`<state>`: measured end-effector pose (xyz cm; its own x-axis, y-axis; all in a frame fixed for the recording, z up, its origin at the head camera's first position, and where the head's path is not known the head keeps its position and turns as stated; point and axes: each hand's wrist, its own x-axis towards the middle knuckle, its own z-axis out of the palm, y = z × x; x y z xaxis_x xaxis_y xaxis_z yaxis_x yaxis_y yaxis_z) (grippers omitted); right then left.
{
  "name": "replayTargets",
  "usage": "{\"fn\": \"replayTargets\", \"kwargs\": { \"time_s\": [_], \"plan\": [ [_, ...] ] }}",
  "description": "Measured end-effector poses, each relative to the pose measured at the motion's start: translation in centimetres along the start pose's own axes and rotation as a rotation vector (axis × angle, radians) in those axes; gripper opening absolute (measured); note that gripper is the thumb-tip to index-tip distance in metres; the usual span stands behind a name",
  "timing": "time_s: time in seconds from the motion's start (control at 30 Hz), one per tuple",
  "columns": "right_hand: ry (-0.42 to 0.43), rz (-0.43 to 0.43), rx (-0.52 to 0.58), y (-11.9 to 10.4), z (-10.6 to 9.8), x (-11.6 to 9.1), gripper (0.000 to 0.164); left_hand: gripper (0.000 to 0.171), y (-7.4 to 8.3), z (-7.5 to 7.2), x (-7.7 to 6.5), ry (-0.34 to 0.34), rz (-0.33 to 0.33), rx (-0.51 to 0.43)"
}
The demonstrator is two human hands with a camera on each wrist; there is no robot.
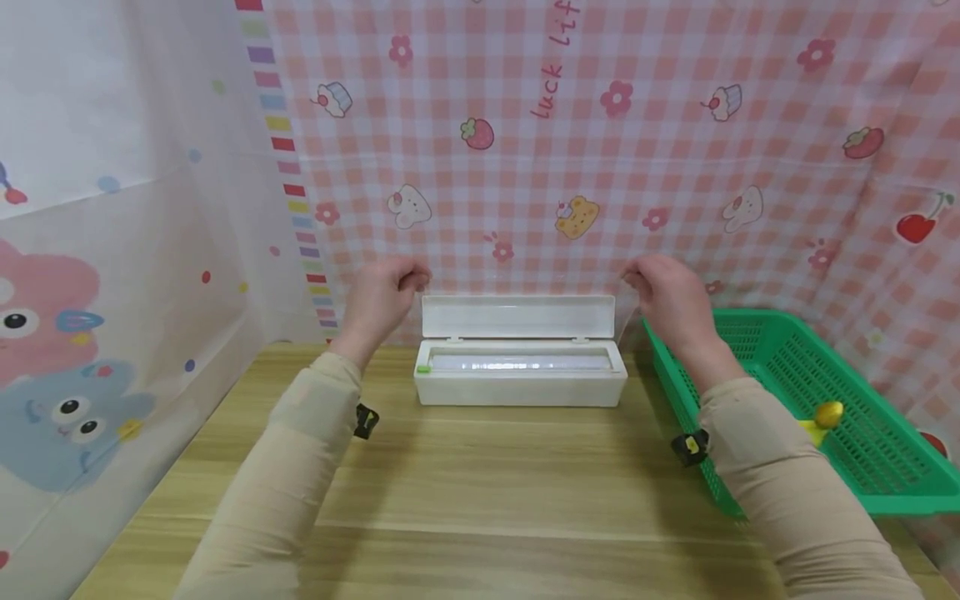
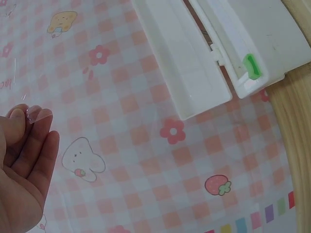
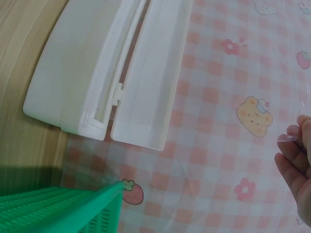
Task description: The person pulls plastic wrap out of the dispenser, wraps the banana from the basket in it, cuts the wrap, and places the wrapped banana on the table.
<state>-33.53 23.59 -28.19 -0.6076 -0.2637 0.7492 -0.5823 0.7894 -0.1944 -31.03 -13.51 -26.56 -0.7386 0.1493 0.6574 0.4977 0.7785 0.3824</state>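
Observation:
A white cling film dispenser point(image 1: 517, 392) sits at the back of the table, its lid point(image 1: 517, 318) raised. Through its long slot a clear film roll point(image 1: 517, 364) shows, and a green slider point(image 2: 251, 67) is at the left end. Above the lid's left corner, my left hand point(image 1: 378, 300) pinches the edge of clear cling film point(image 2: 40, 115) between thumb and fingers. Above the right corner, my right hand point(image 1: 675, 302) pinches the film too; a bit of it glints at those fingertips in the right wrist view. Most of the film is too transparent to follow, and I cannot tell whether it joins the roll.
To the right stands a green plastic basket point(image 1: 885, 446), with a yellow item point(image 1: 828, 415) partly hidden behind my right forearm. Behind the dispenser hangs a pink checked cloth point(image 1: 517, 183). A pale cloth point(image 1: 187, 250) hangs along the left. Wood-grain tabletop point(image 1: 480, 483) lies in front.

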Motion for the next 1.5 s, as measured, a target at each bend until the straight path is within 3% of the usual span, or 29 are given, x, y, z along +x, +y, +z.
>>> {"fn": "replayTargets", "kwargs": {
  "time_s": [0.27, 0.7, 1.0, 1.5],
  "plan": [
    [0.019, -0.022, 0.007, -0.2, -0.7, 0.1, 0.004, 0.009, 0.7, -0.8, 0.2, -0.020, -0.011, -0.009],
    [0.038, -0.030, 0.011, -0.7, -1.8, 0.4, 0.004, 0.008, 1.8, -1.9, 0.1, 0.008, 0.009, -0.024],
    [0.069, -0.089, 0.009, -0.9, -2.4, 0.6, 0.005, 0.007, 1.9, -2.3, 0.0, 0.054, 0.054, -0.028],
    [0.114, -0.116, 0.013, -1.4, -3.5, 0.7, 0.006, 0.010, 2.3, -3.0, -0.2, 0.108, 0.080, -0.038]
  ]
}}
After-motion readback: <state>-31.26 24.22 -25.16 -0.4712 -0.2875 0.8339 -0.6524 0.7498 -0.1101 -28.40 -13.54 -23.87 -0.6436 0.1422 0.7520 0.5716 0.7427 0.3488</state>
